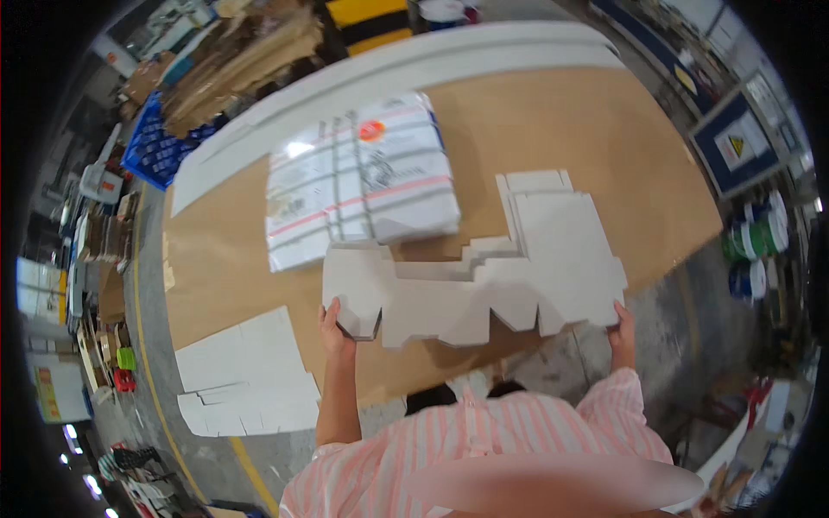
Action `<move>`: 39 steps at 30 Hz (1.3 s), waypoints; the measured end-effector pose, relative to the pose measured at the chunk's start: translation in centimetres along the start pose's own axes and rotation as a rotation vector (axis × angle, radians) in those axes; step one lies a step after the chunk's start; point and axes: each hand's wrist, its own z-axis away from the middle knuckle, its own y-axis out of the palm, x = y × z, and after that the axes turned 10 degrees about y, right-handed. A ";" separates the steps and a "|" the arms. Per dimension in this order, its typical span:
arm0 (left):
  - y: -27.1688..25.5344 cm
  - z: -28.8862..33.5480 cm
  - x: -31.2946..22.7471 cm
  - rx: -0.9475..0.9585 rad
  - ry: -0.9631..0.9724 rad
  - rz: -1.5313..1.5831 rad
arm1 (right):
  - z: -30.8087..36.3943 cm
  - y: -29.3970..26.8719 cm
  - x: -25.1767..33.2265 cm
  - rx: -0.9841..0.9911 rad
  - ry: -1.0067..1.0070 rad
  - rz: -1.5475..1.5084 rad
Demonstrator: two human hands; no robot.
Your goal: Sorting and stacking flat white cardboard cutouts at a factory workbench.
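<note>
Between my two hands is a stack of flat white die-cut cardboard box blanks [449,302], with notched edges toward me and a wide panel at the right. My left hand [332,324] grips the stack's left end near the lower corner. At the right end, my right hand [620,321] closes on the edge, fingers partly hidden by the card. Beyond the stack lies a white plastic-wrapped bundle [363,177] tied with dark straps and pink bands. Other white cardboard blanks [246,375] lie left of my left forearm, at the table's near-left edge.
The brown-topped table [639,138] has long white strips [389,65] along its far edge. A blue crate [151,147] and piled brown cardboard [246,65] stand beyond its left side. Paint-like buckets [756,242] and a blue-framed sign board [734,147] are at the right.
</note>
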 end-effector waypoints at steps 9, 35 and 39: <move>-9.0 11.9 8.9 -0.262 -0.078 -0.125 | 3.0 -9.6 1.2 -0.025 0.202 0.133; -11.1 11.5 11.4 -0.310 -0.088 -0.141 | -1.9 -5.1 0.5 -0.097 -0.020 0.281; -13.1 11.0 11.1 -0.418 -0.219 -0.097 | 0.1 -2.3 1.6 0.013 -0.020 0.148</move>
